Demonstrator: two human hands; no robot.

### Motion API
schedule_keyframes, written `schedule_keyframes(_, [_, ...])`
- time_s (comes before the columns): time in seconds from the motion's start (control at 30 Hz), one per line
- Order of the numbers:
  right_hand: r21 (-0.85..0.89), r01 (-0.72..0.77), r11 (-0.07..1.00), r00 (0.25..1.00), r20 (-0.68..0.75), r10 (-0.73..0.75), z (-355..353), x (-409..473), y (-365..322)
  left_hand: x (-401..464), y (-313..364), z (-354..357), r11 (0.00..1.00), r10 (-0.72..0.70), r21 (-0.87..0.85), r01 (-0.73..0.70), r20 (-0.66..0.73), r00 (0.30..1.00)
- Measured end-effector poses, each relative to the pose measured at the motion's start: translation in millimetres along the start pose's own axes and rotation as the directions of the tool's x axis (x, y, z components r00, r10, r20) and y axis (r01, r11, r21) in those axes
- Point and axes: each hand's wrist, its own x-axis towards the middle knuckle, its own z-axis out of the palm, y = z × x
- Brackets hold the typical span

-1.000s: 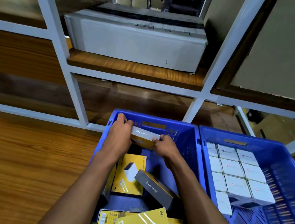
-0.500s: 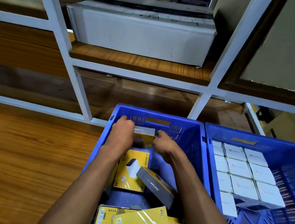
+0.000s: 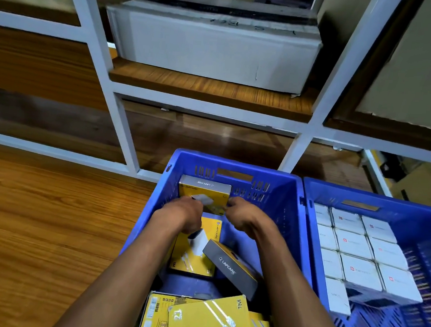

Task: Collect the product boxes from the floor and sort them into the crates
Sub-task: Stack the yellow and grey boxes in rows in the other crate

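Behind the two crates stands a white rack (image 3: pixel 125 120) with a big grey carton (image 3: pixel 213 44) on its wooden shelf, and the floor (image 3: pixel 36 226) lies to the left. Of the two, the left crate (image 3: pixel 283 199) holds yellow and grey boxes lying in no order, while the right crate (image 3: pixel 428 257) holds white boxes (image 3: pixel 352 242) in neat rows.

Both arms reach into the left crate. The upright box (image 3: pixel 204 191) stands on edge against the far wall, grey side up and yellow face toward the camera. The left hand (image 3: pixel 182 215) and the right hand (image 3: pixel 241 215) hold it at its lower corners, fingers curled on it from both sides. Just below lies a flat box (image 3: pixel 197 254), and a grey box (image 3: pixel 234 268) rests tilted across it.

I judge that the box is being stood in a row along the wall. It could fall forward when the hands let go, because nothing supports its front. The tilted grey box may also slide and block the next place.

One second ago the same box was held higher, near the rim, with the grey side facing the camera. Now it is turned upright and sits deeper at the wall, and both hands are lower on it.
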Motion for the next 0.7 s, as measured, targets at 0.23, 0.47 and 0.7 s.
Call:
schedule_keyframes(0.23, [-0.238,0.010,0.971,1.000,0.018,-0.006,-6,-1,-1,-7,5,-4,0.999,0.040,-0.006,-0.040,-0.014,0.999])
schedule_keyframes(0.47, [-0.318,0.014,0.948,0.950,0.300,0.087,10,-17,-8,-9,4,-14,0.991,0.075,-0.095,-0.094,-0.191,0.979])
schedule_keyframes(0.7, [-0.590,0.001,0.807,0.993,0.095,0.068,31,-33,-26,-9,5,-10,0.995,0.092,-0.021,-0.101,-0.276,0.957])
